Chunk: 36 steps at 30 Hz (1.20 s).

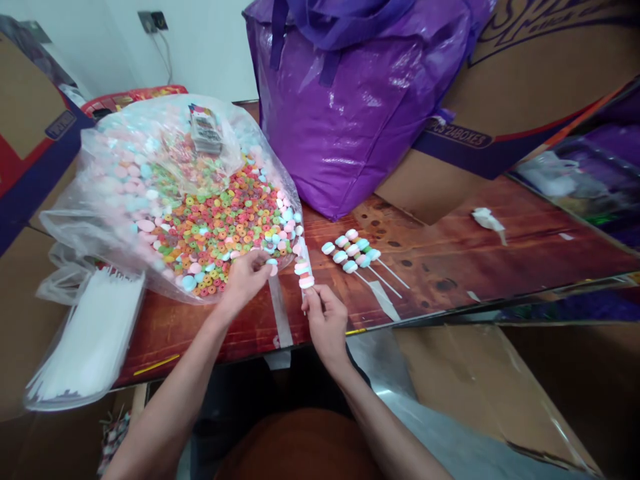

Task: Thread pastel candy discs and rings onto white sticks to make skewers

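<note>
My left hand (245, 279) is closed in a pinch on a small pink-and-blue marshmallow (273, 265), at the near edge of a candy pile. To its right, my right hand (325, 319) grips the lower end of a candy skewer (303, 272), held upright, with pink and white marshmallows threaded on it; most of its stick is hidden by my fingers. Ring-shaped gummies (225, 227) in red, green and orange lie with pastel marshmallows (145, 225) on a clear plastic bag (65, 223). Several finished candy skewers (353, 250) with white sticks lie on the table to the right of my hand.
A big purple bag (350, 113) stands behind the candy, against a cardboard box (450, 177). White sticks (93, 340) in a plastic sleeve lie at the left table edge. A stack of small packets (205, 130) rests on the candy bag. Crumpled tissue (489, 219) lies at right.
</note>
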### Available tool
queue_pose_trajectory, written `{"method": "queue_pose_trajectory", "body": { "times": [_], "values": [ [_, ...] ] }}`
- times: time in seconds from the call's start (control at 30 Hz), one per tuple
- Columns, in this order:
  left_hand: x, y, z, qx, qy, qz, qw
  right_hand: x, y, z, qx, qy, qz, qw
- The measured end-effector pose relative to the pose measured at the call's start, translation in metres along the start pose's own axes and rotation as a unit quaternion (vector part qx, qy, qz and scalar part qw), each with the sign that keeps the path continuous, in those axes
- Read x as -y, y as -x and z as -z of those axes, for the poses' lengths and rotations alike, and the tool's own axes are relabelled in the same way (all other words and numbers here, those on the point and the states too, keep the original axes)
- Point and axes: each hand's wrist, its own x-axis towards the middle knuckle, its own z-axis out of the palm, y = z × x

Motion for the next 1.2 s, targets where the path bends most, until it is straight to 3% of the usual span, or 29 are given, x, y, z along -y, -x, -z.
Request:
{"method": "queue_pose_trajectory", "body": {
  "times": [0.1, 0.23, 0.4, 0.63, 0.83, 0.97, 1.2],
  "values": [
    [0.007, 0.009, 0.024, 0.024, 0.048, 0.08, 0.995, 0.0, 0.001, -0.001, 0.005, 0.01, 0.008, 1.0],
    [0.014, 0.018, 0.038, -0.015, -0.01, 0.061, 0.998, 0.0, 0.002, -0.002, 0.008, 0.024, 0.021, 0.999],
    [0.015, 0.032, 0.029, -0.076, -0.075, -0.018, 0.994, 0.001, 0.003, -0.003, 0.022, 0.047, 0.036, 0.998],
    [0.015, 0.042, 0.018, -0.091, -0.15, -0.063, 0.982, 0.003, 0.004, -0.003, 0.032, 0.058, 0.05, 0.997],
    [0.005, 0.037, 0.017, -0.175, -0.16, -0.118, 0.964, 0.001, 0.003, -0.003, 0.035, 0.053, 0.058, 0.996],
    [0.013, 0.027, 0.007, -0.145, -0.235, -0.188, 0.942, 0.0, 0.004, -0.004, 0.036, 0.059, 0.057, 0.996],
    [0.04, 0.016, 0.004, -0.082, -0.309, -0.237, 0.917, 0.0, 0.004, -0.004, 0.038, 0.053, 0.056, 0.996]
  ]
}}
